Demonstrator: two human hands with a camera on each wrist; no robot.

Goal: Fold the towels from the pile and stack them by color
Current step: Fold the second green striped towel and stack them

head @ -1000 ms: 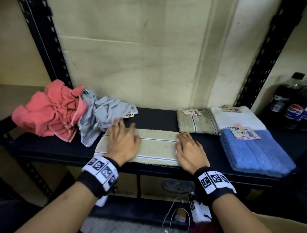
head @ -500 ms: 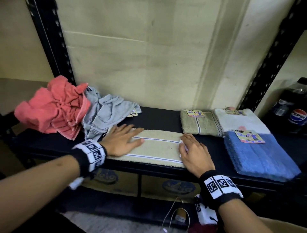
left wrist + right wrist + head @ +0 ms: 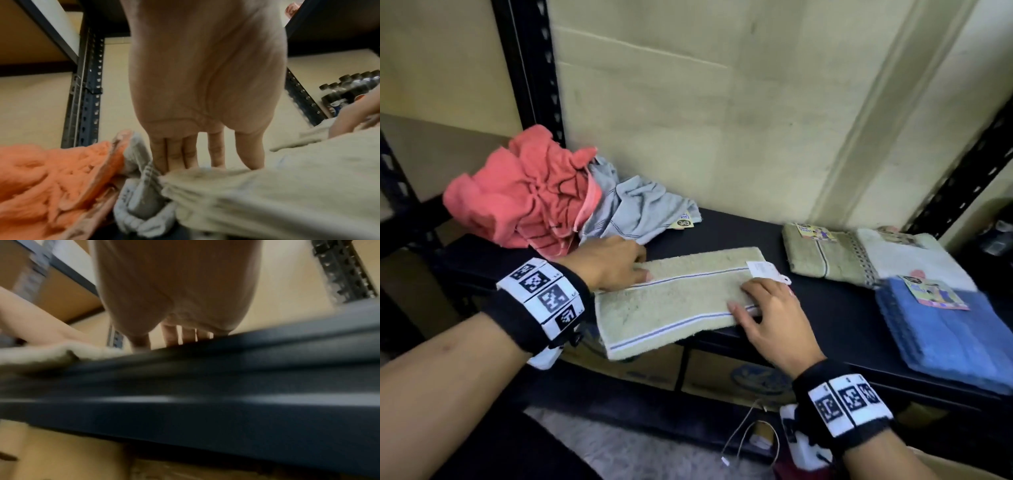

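A beige towel (image 3: 681, 301) with blue stripes lies folded into a long strip on the black shelf (image 3: 835, 308), its near left corner hanging over the front edge. My left hand (image 3: 633, 263) holds its far left corner, thumb on top, fingertips hidden behind the bunched edge (image 3: 185, 175). My right hand (image 3: 756, 301) rests flat on the right end with fingers spread, beside the white tag (image 3: 763, 270). The unfolded pile sits at the left: a coral towel (image 3: 524, 195) and a grey towel (image 3: 640, 209).
Folded towels lie at the right: beige (image 3: 822, 257), white (image 3: 914, 257) and blue (image 3: 941, 329). A black upright post (image 3: 527, 68) stands behind the pile. Cardboard boxes (image 3: 640, 366) sit below the shelf. Dark soda bottles (image 3: 349, 91) stand at the far right.
My left hand slid from lying flat on the towel's left part to its far left corner. The towel now lies askew, its left end over the shelf edge. The right hand stayed on the right end.
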